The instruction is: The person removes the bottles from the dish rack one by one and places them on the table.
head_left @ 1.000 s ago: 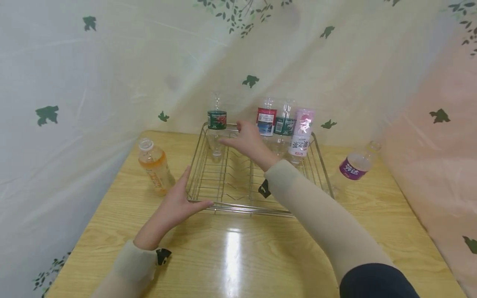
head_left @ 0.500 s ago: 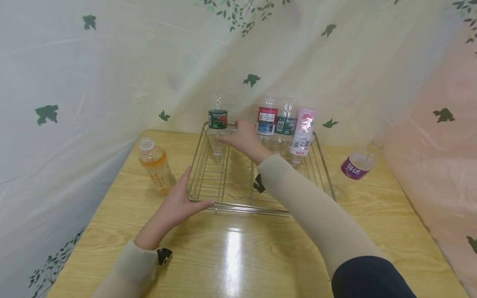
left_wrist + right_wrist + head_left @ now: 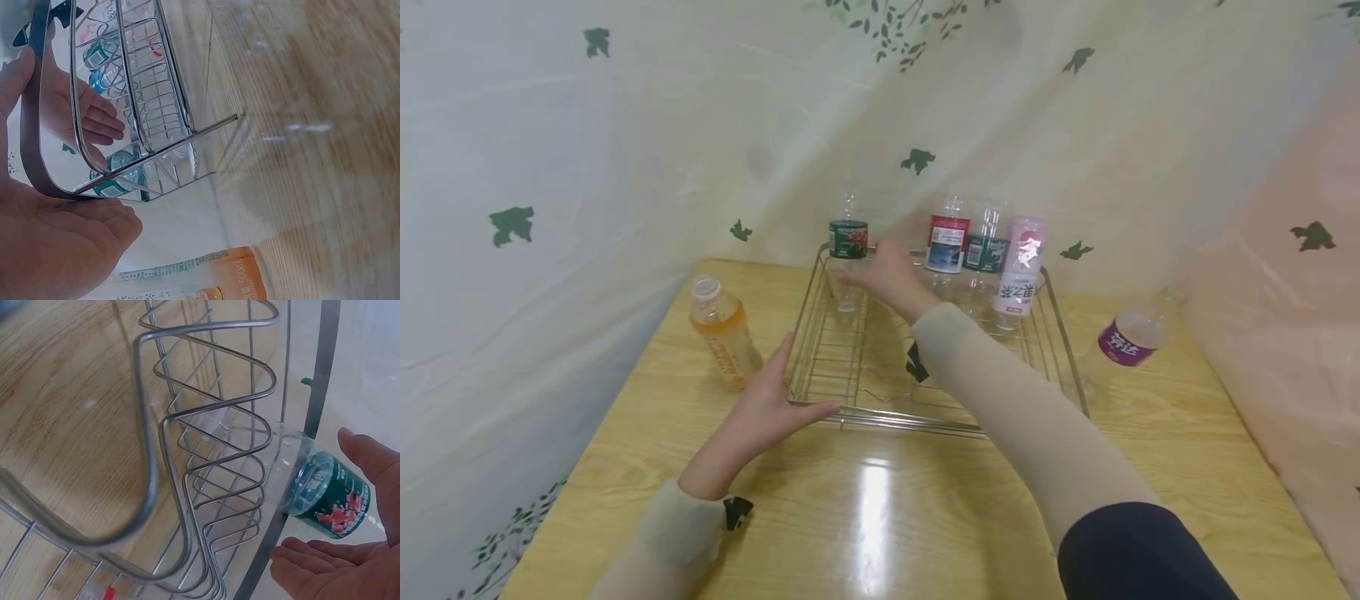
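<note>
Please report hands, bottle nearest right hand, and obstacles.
Left hand at rack, near left corner. Right hand beside green-labelled bottle, not holding. Bottle neck down; nothing seen between them.

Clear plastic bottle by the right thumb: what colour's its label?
Green label, reddish flowers; best in right wrist view.

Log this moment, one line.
left hand: at wire rack corner; right hand: beside leftmost racked bottle, not gripping; orange bottle: on table, outside rack

Rack (image 3: 887, 417): shiny metal wire. Btls (image 3: 848, 240): clear glossy plastic. Tbl (image 3: 805, 517): glossy wood-grain.
</note>
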{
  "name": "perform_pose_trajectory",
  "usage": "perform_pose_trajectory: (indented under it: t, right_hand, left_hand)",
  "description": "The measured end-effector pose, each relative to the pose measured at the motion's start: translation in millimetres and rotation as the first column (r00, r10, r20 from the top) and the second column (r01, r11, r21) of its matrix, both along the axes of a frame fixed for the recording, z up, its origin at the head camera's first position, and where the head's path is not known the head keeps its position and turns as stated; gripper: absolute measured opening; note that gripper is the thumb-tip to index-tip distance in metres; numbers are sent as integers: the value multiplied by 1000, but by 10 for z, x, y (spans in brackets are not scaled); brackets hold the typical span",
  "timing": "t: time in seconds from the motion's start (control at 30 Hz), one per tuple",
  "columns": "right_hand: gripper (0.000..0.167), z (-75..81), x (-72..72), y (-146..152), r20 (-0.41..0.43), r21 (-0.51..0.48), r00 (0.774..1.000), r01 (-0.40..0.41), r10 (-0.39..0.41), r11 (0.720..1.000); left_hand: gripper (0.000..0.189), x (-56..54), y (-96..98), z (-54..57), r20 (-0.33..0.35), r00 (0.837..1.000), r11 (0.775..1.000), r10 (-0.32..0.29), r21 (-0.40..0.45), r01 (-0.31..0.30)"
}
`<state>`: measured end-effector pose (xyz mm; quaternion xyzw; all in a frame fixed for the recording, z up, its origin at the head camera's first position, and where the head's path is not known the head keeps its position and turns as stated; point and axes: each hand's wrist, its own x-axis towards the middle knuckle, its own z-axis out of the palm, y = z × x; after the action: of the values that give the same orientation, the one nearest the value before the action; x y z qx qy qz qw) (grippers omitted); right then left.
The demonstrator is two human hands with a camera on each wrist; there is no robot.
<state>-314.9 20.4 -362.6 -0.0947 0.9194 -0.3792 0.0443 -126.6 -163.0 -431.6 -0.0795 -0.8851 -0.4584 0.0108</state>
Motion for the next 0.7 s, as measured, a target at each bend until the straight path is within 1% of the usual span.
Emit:
perform_pose_trajectory:
  t: [0.13,0.3,0.47,0.6,0.7]
  right_hand:
    - [66,-1,-37,-11,15,7,1000,-2,1,1000]
    - [57,-23,-77,-22,46,-22,999,-4,5,1000]
    - [52,-77,-121,-34,43,-43,999,1,1,999]
    - [50,-126,-175,-53,46,-62,999,20,-17,998]
    - [48,-159,-216,-70,59,-67,998,32,-28,997]
  left_hand:
    - [127,-4,4,9,6,1000,1000,1,7,-1]
    - [130,6,3,14,20,1000,1000,10,-11,-10]
    - [130,20,5,19,25,1000,1000,12,-9,-11]
    - [128,12,5,12,14,1000,1000,-1,7,1]
    - [128,1,5,4,9,1000,1000,-4,1,4]
